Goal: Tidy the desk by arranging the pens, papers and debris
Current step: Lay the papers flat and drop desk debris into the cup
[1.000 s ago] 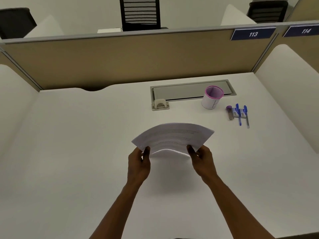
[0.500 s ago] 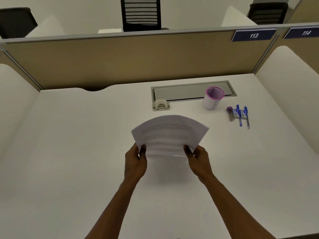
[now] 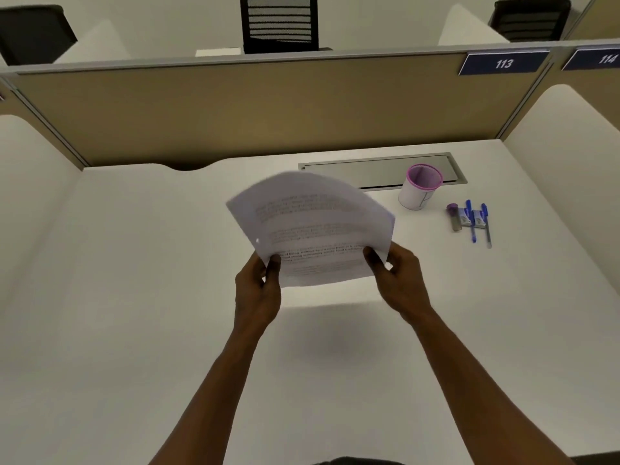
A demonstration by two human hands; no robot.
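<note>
White desk [image 3: 134, 330], bowed printed papers [image 3: 312, 223] – text blurred

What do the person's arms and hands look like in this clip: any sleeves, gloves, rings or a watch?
Both forearms are bare right down to the bottom edge of the head view, with no sleeve showing. The left hand and right hand wear no gloves. No watch, bracelet or ring shows on the visible sides of the wrists and fingers.

Open-plan office: beyond the hands, a tan fabric partition [image 3: 235, 109] carries blue numbered plates [image 3: 503, 63]; black mesh chairs [image 3: 280, 23] behind.
</note>
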